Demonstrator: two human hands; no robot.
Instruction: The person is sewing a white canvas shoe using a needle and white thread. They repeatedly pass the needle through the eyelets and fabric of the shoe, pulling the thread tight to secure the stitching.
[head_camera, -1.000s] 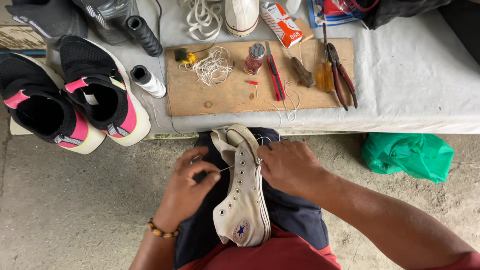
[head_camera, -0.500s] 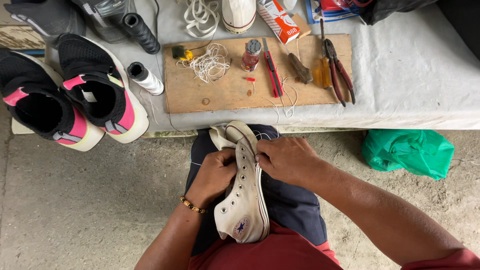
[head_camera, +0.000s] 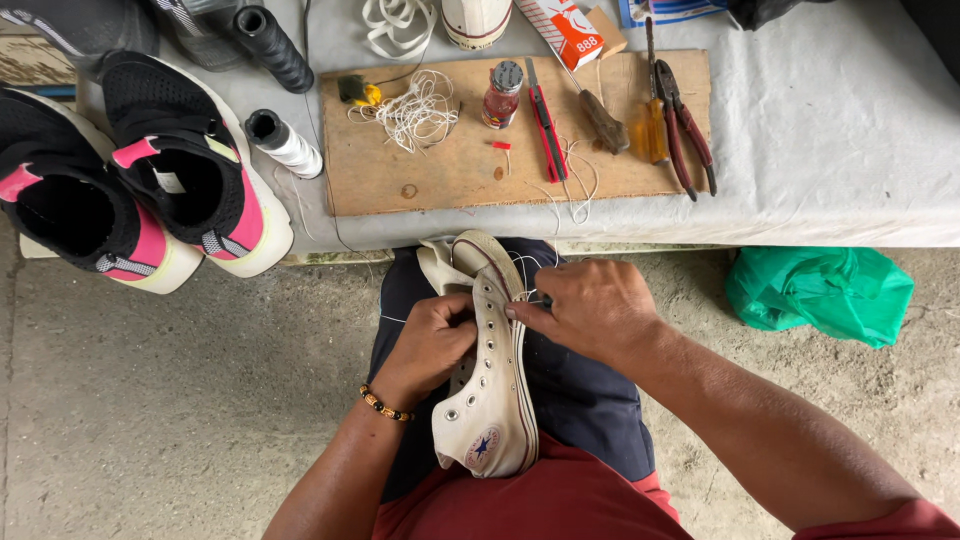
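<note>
1. Hidden detail: the left hand's (head_camera: 432, 338) fingertips are tucked behind the upper of the white high-top sneaker (head_camera: 488, 385), so their exact contact point cannot be made out. Whether a needle sits under the right hand (head_camera: 590, 310) cannot be told; only thin white thread (head_camera: 524, 275) shows near the sole edge.
2. Sneaker position: it lies on the person's lap, toe pointing toward the table (head_camera: 800, 150), ankle patch toward the body, between both hands.
3. Left hand: fingers curled closed, gripping the eyelet side of the upper from the left.
4. Right hand: fingers bent and pinched together against the sole edge on the right, touching the sneaker near the thread.
5. Surroundings: the wooden board (head_camera: 470, 165) on the table carries pliers (head_camera: 685, 125), a red utility knife (head_camera: 545, 120) and a thread tangle (head_camera: 415, 110); the black-and-pink sneakers (head_camera: 130, 190) are partly cropped at left.
</note>
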